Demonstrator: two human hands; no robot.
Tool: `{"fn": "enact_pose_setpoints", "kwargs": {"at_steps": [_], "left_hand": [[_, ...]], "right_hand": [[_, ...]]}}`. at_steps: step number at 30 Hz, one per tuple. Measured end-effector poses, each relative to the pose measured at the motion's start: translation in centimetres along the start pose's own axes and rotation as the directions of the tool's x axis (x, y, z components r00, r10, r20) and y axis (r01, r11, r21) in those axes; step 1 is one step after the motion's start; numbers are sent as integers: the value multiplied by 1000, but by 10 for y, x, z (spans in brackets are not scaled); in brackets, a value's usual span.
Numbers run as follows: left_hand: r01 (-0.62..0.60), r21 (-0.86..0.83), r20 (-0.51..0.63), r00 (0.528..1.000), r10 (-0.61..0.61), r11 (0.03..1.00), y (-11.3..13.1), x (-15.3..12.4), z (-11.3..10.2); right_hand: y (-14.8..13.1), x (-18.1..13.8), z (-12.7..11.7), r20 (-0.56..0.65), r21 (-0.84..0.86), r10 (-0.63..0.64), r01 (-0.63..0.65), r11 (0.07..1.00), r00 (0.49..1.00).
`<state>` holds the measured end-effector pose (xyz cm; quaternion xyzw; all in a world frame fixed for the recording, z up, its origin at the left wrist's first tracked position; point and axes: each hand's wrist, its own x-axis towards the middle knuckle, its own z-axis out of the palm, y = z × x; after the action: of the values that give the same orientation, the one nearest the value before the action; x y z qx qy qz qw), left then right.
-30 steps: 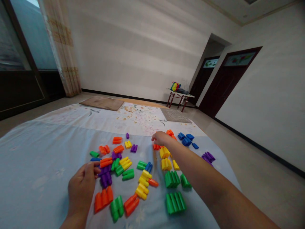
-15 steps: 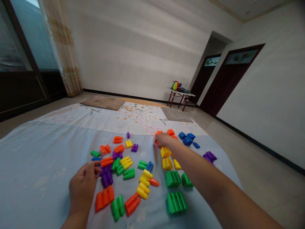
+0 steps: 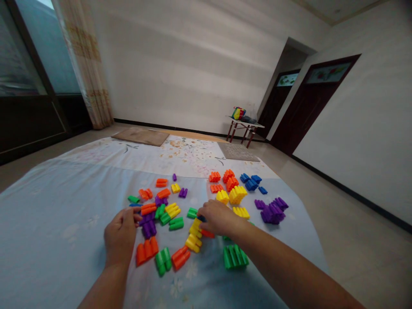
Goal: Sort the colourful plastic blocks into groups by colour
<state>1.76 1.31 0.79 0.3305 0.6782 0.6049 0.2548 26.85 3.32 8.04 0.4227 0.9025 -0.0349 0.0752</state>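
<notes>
The left hand (image 3: 120,234) has its thumb and fingers drawn together beside a ridged orange plastic piece (image 3: 148,209) and a half-hidden blue plastic piece (image 3: 135,205); whether it pinches either, I cannot tell. The right hand's (image 3: 215,219) fingers bunch over a dark blue plastic piece (image 3: 201,218), mostly covered, so its grip is unclear, just beside a column of yellow plastic pieces (image 3: 193,243). On the pale blue cloth (image 3: 80,240), the left-hand scatter counts seven orange pieces and six green plastic pieces (image 3: 163,261). Beyond the right hand lie four orange clusters (image 3: 214,177), three yellow clusters (image 3: 237,195), four blue clusters (image 3: 251,184) and overlapping purple ones (image 3: 273,212), uncountable. Two flat boards (image 3: 140,136) lie farther back.
</notes>
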Motion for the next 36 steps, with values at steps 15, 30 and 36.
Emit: {"fn": "enact_pose_setpoints", "kwargs": {"at_steps": [15,30,36], "left_hand": [[-18,21,17,1000,18,1000,-1,3,-3],[-23,15,8,1000,23,1000,-2,1,-3],[-1,40,13,1000,1,999,-1,4,-3]], "right_hand": [[-30,7,26,-178,210,-61,99,973,982],[-49,-7,14,-114,192,86,-63,979,990],[-48,-9,18,-135,217,56,-26,976,989]]}}
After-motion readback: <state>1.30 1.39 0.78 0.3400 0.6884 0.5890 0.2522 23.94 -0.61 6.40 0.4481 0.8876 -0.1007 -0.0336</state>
